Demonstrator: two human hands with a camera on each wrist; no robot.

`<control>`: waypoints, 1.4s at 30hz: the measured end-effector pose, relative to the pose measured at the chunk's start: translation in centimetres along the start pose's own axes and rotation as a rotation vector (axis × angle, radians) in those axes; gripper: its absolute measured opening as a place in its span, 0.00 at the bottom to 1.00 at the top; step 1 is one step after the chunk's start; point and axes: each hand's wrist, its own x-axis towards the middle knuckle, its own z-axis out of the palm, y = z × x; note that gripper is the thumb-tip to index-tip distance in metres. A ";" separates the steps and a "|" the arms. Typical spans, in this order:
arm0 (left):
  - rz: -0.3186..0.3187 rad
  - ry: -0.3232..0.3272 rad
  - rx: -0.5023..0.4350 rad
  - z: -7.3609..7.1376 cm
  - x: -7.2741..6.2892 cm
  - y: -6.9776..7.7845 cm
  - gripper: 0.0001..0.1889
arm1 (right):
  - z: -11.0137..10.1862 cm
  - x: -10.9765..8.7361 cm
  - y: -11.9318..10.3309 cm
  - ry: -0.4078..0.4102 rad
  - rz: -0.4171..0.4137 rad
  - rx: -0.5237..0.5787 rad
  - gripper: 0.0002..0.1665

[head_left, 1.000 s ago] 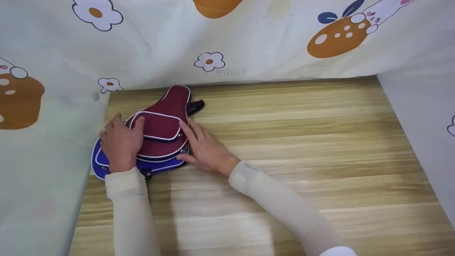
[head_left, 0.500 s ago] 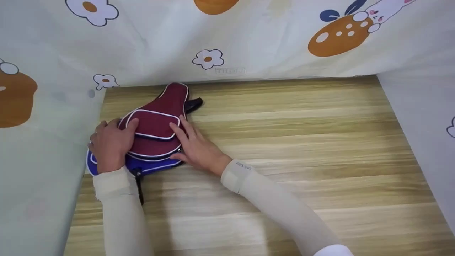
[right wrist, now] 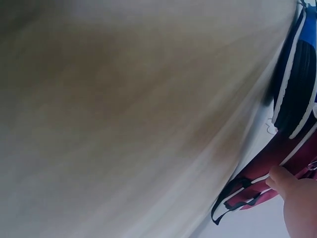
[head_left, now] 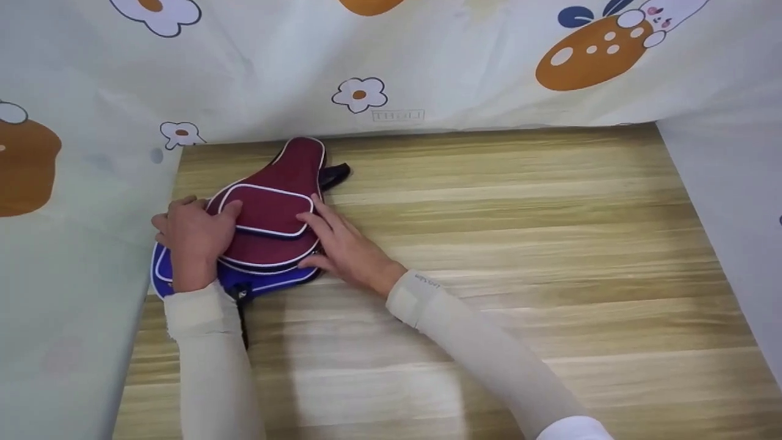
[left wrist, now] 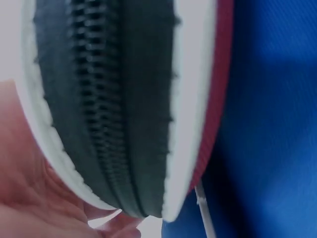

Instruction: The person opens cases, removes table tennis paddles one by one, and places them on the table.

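Touching maroon bag (head_left: 274,211) — boxed lettering (head_left: 398,115) above, blurred

In the head view, the maroon case (head_left: 269,211) hides most of the blue case (head_left: 259,281) beneath it, the left hand (head_left: 198,235) covers more of both, and the lettering on the patterned curtain (head_left: 440,61) is too small to read surely. The left wrist view cuts off the slightly blurred zipper (left wrist: 96,74) at its top edge. In the right wrist view, the right edge crops both cases and a hand (right wrist: 299,206) (little more than one digit shows), while pale cloth (right wrist: 124,114) is badly blurred.
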 end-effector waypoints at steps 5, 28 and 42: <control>0.031 0.023 -0.085 0.7 -0.1 0.6 0.35 | -0.6 -0.6 0.5 0.036 -0.016 0.023 0.44; 0.222 0.058 -0.136 4.3 -4.2 6.8 0.32 | -6.6 -7.8 2.6 0.229 -0.060 -0.114 0.43; 0.322 -0.204 -0.283 11.0 -10.8 11.2 0.38 | -11.8 -20.5 6.8 0.238 -0.017 -0.157 0.46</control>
